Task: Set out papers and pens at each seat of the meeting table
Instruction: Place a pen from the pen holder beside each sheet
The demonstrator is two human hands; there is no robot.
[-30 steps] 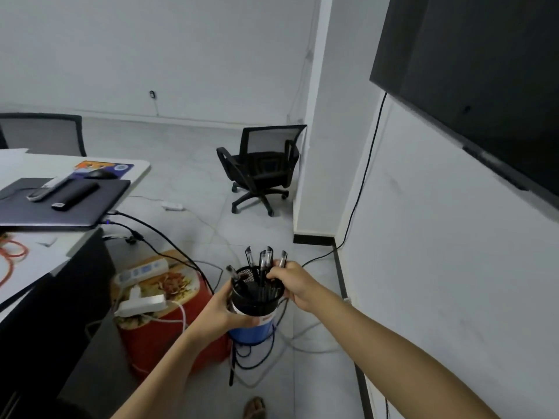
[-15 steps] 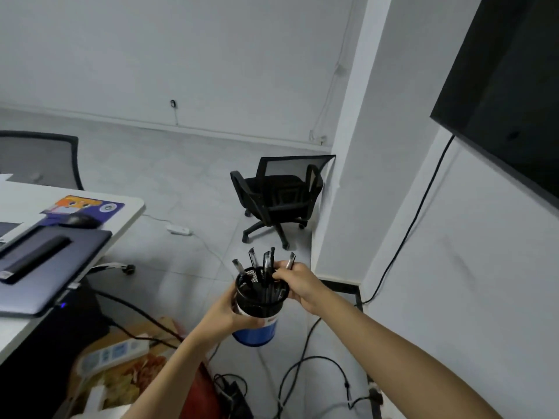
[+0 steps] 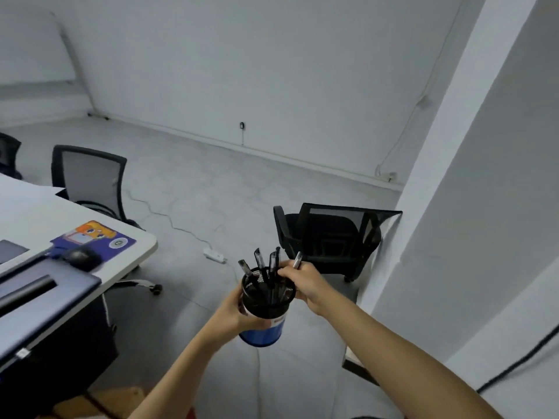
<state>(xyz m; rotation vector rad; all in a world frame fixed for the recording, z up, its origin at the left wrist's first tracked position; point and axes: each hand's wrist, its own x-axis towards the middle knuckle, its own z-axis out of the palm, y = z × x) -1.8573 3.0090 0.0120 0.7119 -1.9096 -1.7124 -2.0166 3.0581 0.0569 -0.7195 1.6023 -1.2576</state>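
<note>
**Pen cup held in 2 hands, clear of the table**

Left hand grips the cup by its side, fingers curled round it. Right hand pinches 1 pen at the cup's rim. The other pens stand inside, leaning. The cup is in the air, right of the table corner. Paper lies on the table's far part. A black chair stands beyond the hands.

text: none legible | pen cup label: blurred | mouse pad badge: blurred
</note>
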